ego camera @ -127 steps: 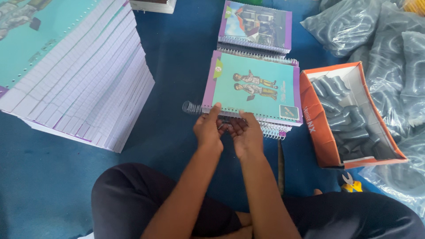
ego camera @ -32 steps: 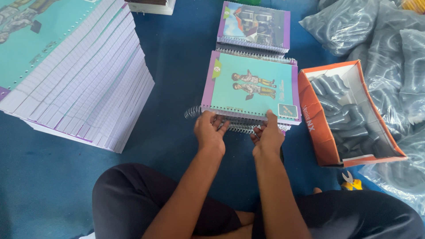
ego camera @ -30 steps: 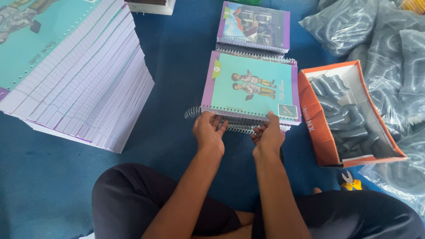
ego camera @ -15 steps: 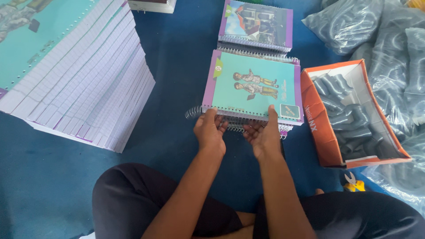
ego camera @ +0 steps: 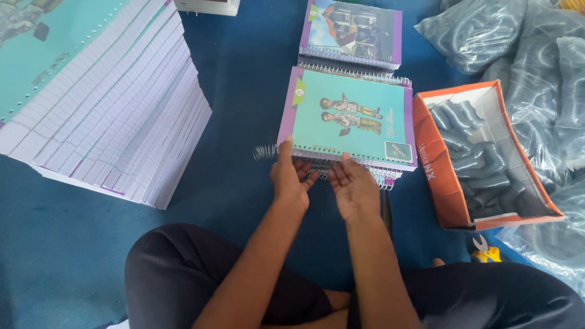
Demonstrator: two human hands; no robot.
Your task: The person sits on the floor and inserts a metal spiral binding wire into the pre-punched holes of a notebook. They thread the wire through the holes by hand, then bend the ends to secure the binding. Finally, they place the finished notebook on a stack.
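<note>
Both hands meet at the near edge of a notebook [ego camera: 348, 119] that tops a short stack on the blue floor [ego camera: 244, 73]. The left hand [ego camera: 289, 180] has its fingers loosely curled around a metal spiral coil [ego camera: 265, 152], whose blurred end sticks out to the left of the cover's near corner; how firmly the coil is pinched cannot be told. The right hand [ego camera: 353, 187] lies open, palm up, just under the same edge, its fingertips touching the wire binding and grasping nothing. The cover is smooth teal card with a purple border and a drawing of two figures. Beyond it lies a second notebook [ego camera: 352, 31], its cover glossy. Bare floor lies open to the left of the hands, up to a tall slanting stack of lined pages [ego camera: 103, 103] whose top and left side are cut off. Close on the right stands an orange cardboard box [ego camera: 439, 176] holding dark grey coils, and past it clear plastic bags [ego camera: 536, 67] of more coils, hazy through the film. The person's dark-clad knees [ego camera: 183, 274] close off the near side.
</note>
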